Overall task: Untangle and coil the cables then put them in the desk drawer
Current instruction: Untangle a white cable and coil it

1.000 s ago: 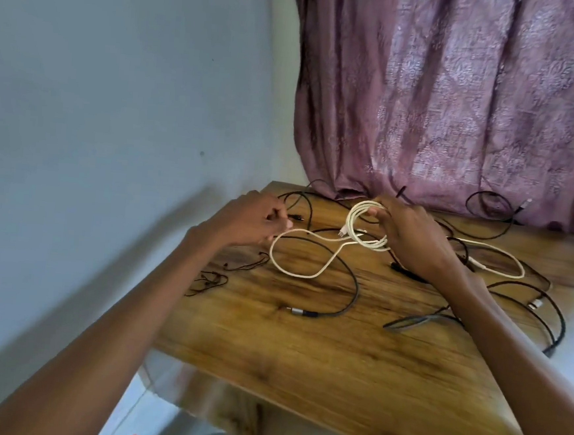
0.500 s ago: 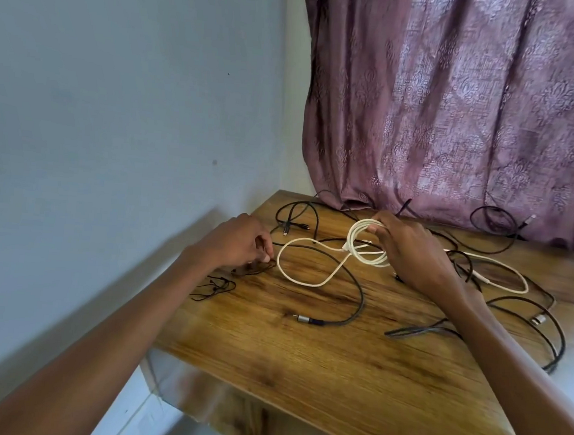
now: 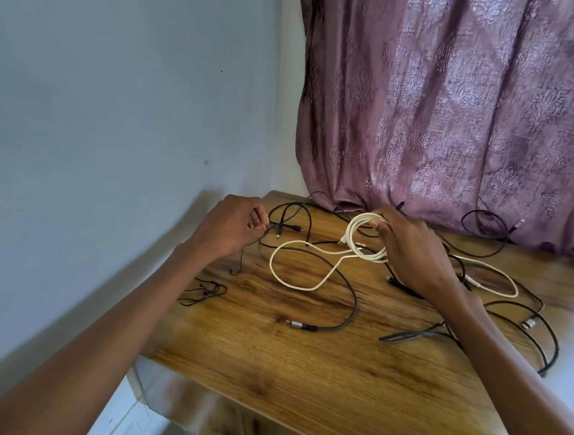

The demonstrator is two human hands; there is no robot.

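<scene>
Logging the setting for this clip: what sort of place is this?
Probably a room in a home: a wooden desk in a corner, a patterned mauve curtain behind it, and a plain painted wall.

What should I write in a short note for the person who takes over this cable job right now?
Right hand: grips the partly wound white cable coil above the wooden desk; its loose loop lies on the desk.
Left hand: pinches a thin black wire near the desk's left edge.
Black cables lie loose across the desk, some crossing.
Done: white coil begun.
Left: finish it, untangle and coil the black cables, put all in the drawer, which is not in view.
</scene>
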